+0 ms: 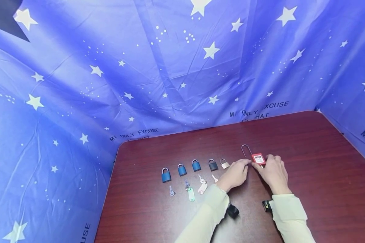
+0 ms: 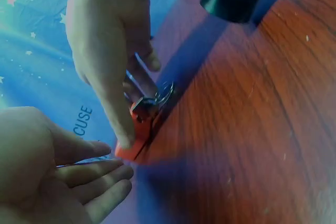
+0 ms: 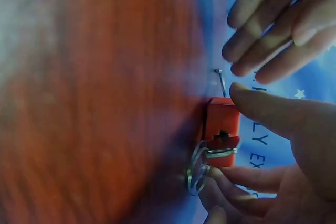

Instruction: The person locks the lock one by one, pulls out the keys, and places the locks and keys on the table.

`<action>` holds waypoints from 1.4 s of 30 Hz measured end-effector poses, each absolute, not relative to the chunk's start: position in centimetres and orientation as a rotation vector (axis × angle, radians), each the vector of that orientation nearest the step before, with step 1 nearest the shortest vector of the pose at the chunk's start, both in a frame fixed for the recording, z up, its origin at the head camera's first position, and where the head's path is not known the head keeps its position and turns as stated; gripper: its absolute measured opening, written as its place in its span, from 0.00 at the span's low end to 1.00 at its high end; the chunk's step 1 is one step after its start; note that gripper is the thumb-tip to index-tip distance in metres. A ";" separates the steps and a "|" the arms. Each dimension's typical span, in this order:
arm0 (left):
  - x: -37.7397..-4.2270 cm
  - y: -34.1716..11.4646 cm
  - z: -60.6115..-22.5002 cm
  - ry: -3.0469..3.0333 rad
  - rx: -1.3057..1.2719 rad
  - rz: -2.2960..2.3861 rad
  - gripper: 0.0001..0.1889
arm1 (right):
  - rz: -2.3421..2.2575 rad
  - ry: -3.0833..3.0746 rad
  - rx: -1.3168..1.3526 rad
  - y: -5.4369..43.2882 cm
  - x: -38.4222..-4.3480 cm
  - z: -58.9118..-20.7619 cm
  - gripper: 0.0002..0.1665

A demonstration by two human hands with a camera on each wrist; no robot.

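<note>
A red padlock with a white label lies at the right of the table, its long shackle swung open. My right hand holds the padlock body by its sides, thumb on one edge and fingers on the other. In the right wrist view a key sits at the lock's bottom face, with metal rings hanging from it. My left hand is just left of the padlock, fingers extended and holding nothing. The left wrist view shows its fingertips close to the red body; whether they touch is unclear.
Left of my hands runs a row of smaller padlocks: three blue, one black, one pale. In front of them lie several keys, one with a green tag, another with a pale tag. Starry blue cloth hangs behind the table.
</note>
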State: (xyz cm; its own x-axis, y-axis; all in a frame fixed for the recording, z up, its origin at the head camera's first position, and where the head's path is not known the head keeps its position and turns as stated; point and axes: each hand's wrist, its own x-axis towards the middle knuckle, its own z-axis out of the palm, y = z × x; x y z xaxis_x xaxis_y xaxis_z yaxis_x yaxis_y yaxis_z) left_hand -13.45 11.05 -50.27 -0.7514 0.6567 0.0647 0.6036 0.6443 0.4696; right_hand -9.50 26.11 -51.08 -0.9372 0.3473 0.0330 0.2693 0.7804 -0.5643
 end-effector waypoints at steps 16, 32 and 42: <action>-13.0 11.2 -51.3 2.601 0.736 1.050 0.20 | 0.966 -2.810 -0.458 26.7 -8.1 -51.2 0.32; -13.8 10.4 -50.8 2.339 0.382 1.704 0.27 | 1.003 -2.675 -0.291 24.8 -6.0 -48.4 0.29; -13.3 10.2 -50.4 2.006 0.420 2.003 0.36 | 1.028 -2.670 -0.207 24.3 -5.5 -48.3 0.27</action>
State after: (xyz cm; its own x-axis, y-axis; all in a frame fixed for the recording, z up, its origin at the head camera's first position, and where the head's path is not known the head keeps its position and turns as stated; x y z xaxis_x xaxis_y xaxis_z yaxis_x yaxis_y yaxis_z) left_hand -13.29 10.16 -50.40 -0.9199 0.3920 0.0102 0.0108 -0.0005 0.9999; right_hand -5.49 24.29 -48.32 -0.9528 0.2284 0.2002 0.0352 0.7376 -0.6743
